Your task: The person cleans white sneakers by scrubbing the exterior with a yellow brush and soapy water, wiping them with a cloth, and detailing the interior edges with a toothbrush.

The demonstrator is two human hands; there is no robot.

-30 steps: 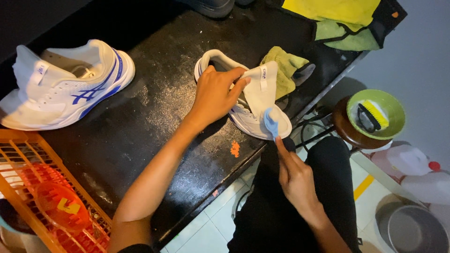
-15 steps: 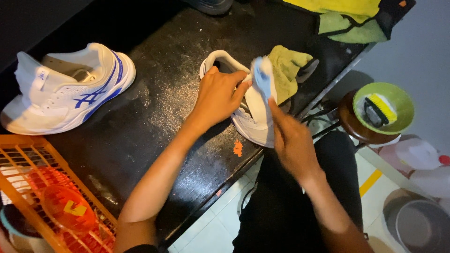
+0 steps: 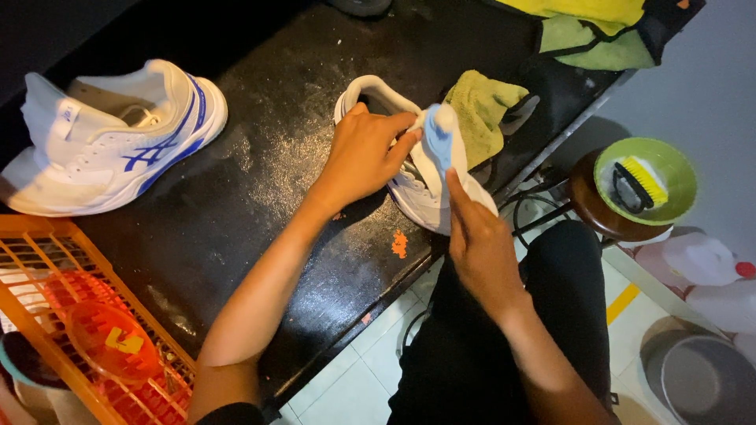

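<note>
- A green bowl (image 3: 683, 170) sits on a round brown stool (image 3: 591, 208) to the right of the black table (image 3: 260, 205); inside it lies a scrub brush (image 3: 639, 186) with yellow bristles and a black handle.
- An orange wire rack (image 3: 47, 260) at the lower left holds a red-orange plastic cup (image 3: 110, 340) lying on its side.
- A grey metal pot (image 3: 705, 382) stands on the tiled floor at the lower right; its contents cannot be made out.
- The left hand (image 3: 364, 153) reaches across the table and grips the white shoe (image 3: 425, 193) at its opening, fingers curled over the collar.
- The right hand (image 3: 479, 240) is closed around a small pale blue brush (image 3: 438, 142), index finger extended along it, the head pressed on the shoe's upper.
- The shoe rests near the table's front edge, just beside a yellow-green cloth (image 3: 482, 110).
- A second white shoe with blue stripes (image 3: 118, 145) lies well apart at the left.
</note>
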